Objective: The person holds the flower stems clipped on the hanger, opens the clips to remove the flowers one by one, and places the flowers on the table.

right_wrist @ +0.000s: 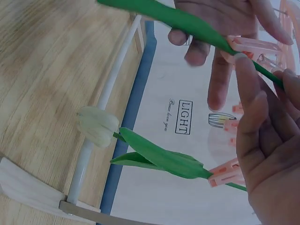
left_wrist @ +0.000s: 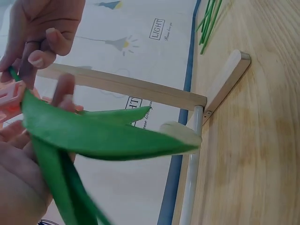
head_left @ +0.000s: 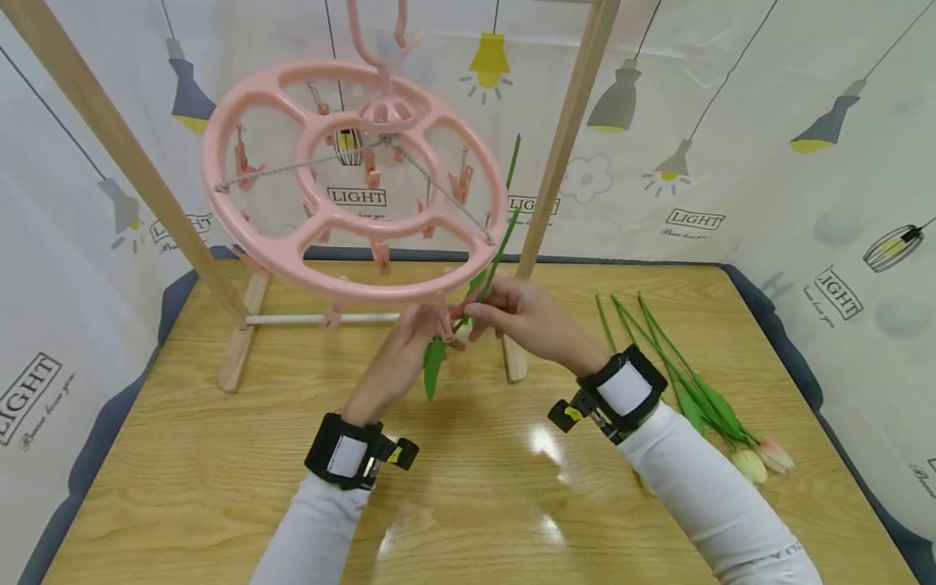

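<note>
A green-leaved flower stem [head_left: 504, 248] slants up beside the pink hanger ring [head_left: 329, 284]. My right hand [head_left: 530, 321] pinches this stem between thumb and fingertips, just past a pink clothespin [right_wrist: 255, 45] that overlaps it. Around that clothespin, my left hand [head_left: 398, 349] has its fingers loosely spread, thumb on one side and index finger extended on the other. The stem's long leaf [left_wrist: 103, 136] hangs below the clip; its bloom is out of sight. Behind, a white tulip [right_wrist: 97, 126] hangs head-down from another pink clothespin [right_wrist: 226, 172].
Several tulips [head_left: 687, 374] with pale and pink heads lie on the wooden table [head_left: 219, 487] at the right. The hanger hangs by its hook [head_left: 380, 49] within a wooden frame [head_left: 570, 138], which has feet and a white crossbar [head_left: 322, 319]. More clothespins [head_left: 380, 256] dangle from the ring.
</note>
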`<state>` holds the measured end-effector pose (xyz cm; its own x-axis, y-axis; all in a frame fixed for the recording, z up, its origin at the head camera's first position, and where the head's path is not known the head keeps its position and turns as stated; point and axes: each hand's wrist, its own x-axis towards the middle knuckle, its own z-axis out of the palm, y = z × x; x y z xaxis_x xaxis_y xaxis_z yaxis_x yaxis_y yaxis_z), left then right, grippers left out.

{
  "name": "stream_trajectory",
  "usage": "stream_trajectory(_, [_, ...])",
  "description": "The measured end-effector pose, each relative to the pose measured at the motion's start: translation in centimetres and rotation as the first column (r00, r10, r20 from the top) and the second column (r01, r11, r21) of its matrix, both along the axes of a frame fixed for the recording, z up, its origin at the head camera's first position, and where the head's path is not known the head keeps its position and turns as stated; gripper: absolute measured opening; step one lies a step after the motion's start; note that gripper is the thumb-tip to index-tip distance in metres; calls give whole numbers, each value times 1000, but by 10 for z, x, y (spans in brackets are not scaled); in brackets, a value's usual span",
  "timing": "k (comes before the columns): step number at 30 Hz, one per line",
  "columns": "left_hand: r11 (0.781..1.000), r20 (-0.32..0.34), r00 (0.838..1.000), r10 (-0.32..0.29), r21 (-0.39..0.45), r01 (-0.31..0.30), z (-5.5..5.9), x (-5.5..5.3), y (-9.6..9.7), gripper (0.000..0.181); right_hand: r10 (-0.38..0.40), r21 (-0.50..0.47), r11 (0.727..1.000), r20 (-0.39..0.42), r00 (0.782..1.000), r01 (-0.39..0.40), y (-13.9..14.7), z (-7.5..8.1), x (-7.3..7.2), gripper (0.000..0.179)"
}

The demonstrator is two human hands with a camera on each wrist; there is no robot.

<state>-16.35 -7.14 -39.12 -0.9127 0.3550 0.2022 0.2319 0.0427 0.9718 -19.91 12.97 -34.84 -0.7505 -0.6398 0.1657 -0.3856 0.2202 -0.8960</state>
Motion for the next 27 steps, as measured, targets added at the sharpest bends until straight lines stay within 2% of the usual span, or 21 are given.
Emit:
stream_trajectory(2, [1000,-13,1000,-1,17,2,0,0,1,42,2,-10,1000,-18,1000,-2,-2,0,2,15])
stream_trajectory(9, [996,-70,995,77,-28,-79,-6,2,-2,38,18,-8,1000,-47,999,-19,-6,-1,6,18])
stream_trajectory(14, [990,-165,977,133,-19,-138,-9,2,-3,32,-8,-19,1000,-29,1000,7,-4,0,5,20])
stream_trajectory(17, [987,-199,967,157,-2,-161,-7,1,-3,25,-29,-42,999,-23,999,28,-3,2,5,20])
stream_trajectory(22, [981,-193,964,184,-18,-191,-4,3,-5,24,-41,-78,996,-28,999,39,-4,5,6,21])
stream_trajectory(27, [967,-205,954,218,-85,-239,0,7,-12,24,-70,-121,991,-34,997,66,-5,6,8,21])
